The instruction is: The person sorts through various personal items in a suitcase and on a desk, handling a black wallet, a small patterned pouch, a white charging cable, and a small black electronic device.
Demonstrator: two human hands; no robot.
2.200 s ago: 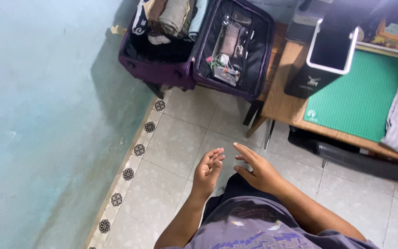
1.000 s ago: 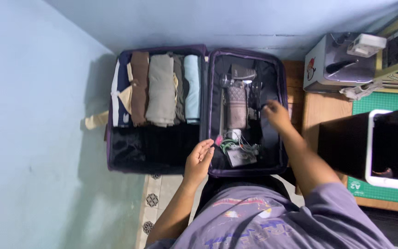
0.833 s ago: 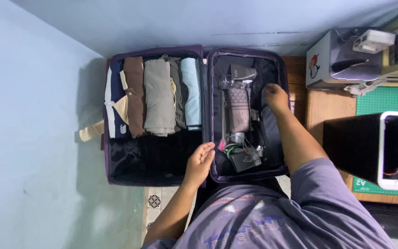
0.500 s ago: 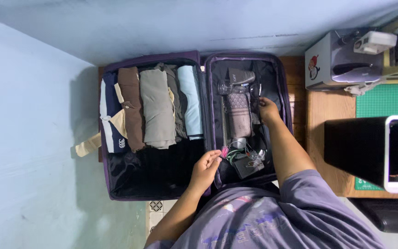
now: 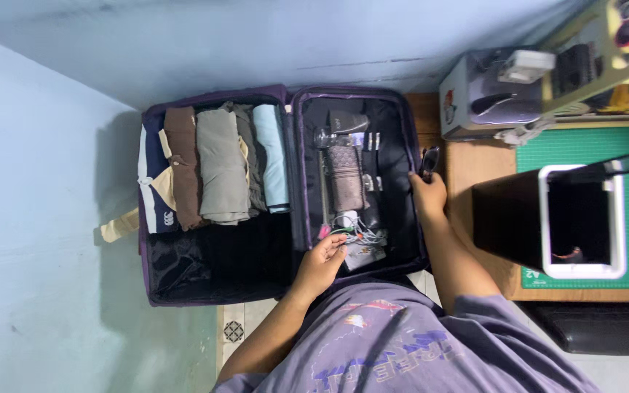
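Item 1, nearest: left hand (image 5: pixel 323 260), fingers curled narrowly around a tangle of thin cables (image 5: pixel 354 234) at the near end of the suitcase's right half. Half a second ago this hand was pinching at the same spot; it has since settled lower into the clutter, next to a grey pouch (image 5: pixel 364 255).

Item 2: right hand (image 5: pixel 429 195), at 3 o'clock from the cables. Earlier it reached inside the right half; now it sits on the suitcase (image 5: pixel 216 297) rim, fingers closed on dark sunglasses (image 5: pixel 429 160) held just outside the wall, over the wooden table (image 5: pixel 475 175) edge. Judged: the sunglasses have been lifted out while the cables are being sorted.

Item 3: patterned pouch (image 5: pixel 345 177), centre of right half, untouched.

Item 4: folded clothes (image 5: pixel 220 171), at 10 o'clock, rolled side by side in the left half; near portion holds only black lining.

Item 5, farthest right: black-and-white bin (image 5: pixel 547 222) on a green cutting mat (image 5: pixel 591 149).
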